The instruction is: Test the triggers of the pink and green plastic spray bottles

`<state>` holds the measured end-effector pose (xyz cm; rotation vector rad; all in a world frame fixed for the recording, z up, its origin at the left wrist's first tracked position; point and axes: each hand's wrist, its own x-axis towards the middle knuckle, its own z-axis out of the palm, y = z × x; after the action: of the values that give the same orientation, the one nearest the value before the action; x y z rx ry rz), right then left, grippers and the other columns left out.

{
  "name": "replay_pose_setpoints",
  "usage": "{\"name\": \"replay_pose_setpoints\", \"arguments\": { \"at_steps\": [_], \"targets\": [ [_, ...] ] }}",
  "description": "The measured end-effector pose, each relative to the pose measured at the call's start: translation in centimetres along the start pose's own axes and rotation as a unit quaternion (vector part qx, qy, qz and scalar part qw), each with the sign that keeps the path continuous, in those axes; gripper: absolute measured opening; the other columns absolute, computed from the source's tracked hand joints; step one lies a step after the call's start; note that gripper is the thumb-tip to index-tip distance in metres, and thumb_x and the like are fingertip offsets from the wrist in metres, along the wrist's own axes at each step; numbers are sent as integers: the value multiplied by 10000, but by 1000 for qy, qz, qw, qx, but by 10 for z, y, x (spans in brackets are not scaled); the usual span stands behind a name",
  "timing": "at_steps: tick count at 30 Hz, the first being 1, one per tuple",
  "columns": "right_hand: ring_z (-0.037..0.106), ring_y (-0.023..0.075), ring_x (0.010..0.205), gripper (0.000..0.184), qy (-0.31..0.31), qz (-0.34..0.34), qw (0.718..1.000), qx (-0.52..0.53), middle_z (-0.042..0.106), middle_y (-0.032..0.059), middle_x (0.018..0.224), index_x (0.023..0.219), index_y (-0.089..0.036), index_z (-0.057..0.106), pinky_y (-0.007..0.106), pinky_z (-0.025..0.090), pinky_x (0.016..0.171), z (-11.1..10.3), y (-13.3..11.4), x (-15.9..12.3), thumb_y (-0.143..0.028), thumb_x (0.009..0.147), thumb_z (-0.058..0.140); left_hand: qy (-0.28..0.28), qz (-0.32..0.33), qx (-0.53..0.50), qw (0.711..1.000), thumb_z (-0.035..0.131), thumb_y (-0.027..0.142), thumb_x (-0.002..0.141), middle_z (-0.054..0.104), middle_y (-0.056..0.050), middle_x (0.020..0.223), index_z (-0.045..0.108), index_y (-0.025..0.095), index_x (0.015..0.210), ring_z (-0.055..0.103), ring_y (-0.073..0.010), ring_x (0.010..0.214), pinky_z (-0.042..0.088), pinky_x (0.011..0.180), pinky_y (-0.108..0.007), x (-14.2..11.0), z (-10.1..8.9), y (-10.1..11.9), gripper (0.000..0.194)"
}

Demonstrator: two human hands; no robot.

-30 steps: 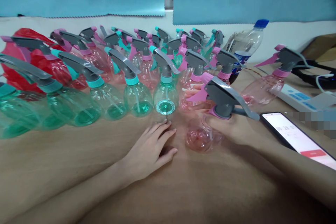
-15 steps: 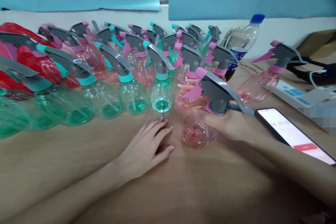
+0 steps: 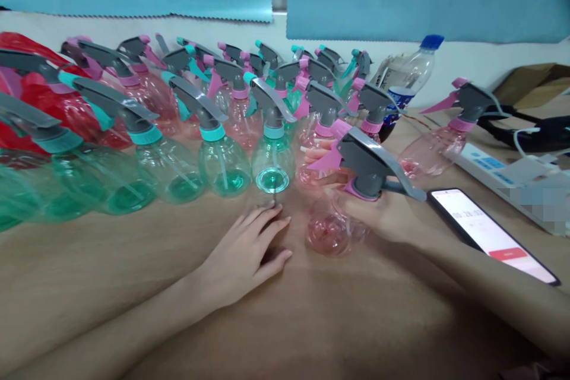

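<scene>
My right hand (image 3: pixel 378 217) is wrapped round a pink spray bottle (image 3: pixel 329 231) with a grey and pink trigger head, its fingers passing behind the neck. The bottle stands on, or just over, the wooden table (image 3: pixel 249 332). To its left, my left hand (image 3: pixel 247 243) lies flat on the table with fingers stretched out and nothing in it. Just beyond those fingertips is a green spray bottle (image 3: pixel 272 160) with a turquoise collar. Another green spray bottle (image 3: pixel 225 163) stands beside it in the front row.
Several more green and pink spray bottles crowd the back and left. A pink spray bottle (image 3: pixel 434 145) stands apart at right, near a power strip (image 3: pixel 490 172) and a lit phone (image 3: pixel 490 234). Behind are a blue-capped drink bottle (image 3: pixel 412 74) and a red plastic bag (image 3: pixel 33 107).
The view has shifted slightly, so things on the right sit a little lower and further left. Both hands keep their poses, the right still round the pink spray bottle.
</scene>
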<state>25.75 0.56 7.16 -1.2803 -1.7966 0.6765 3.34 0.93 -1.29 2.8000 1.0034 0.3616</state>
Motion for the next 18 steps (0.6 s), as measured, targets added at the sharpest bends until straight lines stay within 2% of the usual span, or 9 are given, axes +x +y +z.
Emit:
{"name": "replay_pose_setpoints", "arguments": {
  "at_steps": [4,9,13,18],
  "targets": [
    [679,224,678,283,-2,6,1000,-9,701,20,684,912,-274,687,364,565,647,-1,-2,-1,-484,747,592,-1,-3,-2,1000,486,407,940,467,-120,1392,490,157,1305,382,-280,1306,325,1063,-457,0,0,0,443],
    [677,229,670,263,42,2,998,-40,697,10,660,896,-298,687,375,556,639,0,-3,-2,-491,740,602,-1,-6,-5,1000,484,403,939,477,-110,1384,491,180,1300,398,-281,1295,343,1049,-459,0,-1,1,425],
    [674,234,664,263,43,4,998,-52,694,12,648,877,-301,692,374,556,616,-1,-3,-2,-500,728,610,3,-1,-2,1000,485,403,939,478,-115,1380,487,168,1303,398,-280,1294,346,1048,-454,0,-1,1,433],
    [674,211,684,205,29,-4,999,-25,706,3,701,882,-284,688,355,568,666,0,7,-3,-414,744,607,0,0,1,1000,479,410,943,475,-115,1385,484,171,1306,386,-282,1303,341,1050,-456,0,0,0,435]
  ]
}}
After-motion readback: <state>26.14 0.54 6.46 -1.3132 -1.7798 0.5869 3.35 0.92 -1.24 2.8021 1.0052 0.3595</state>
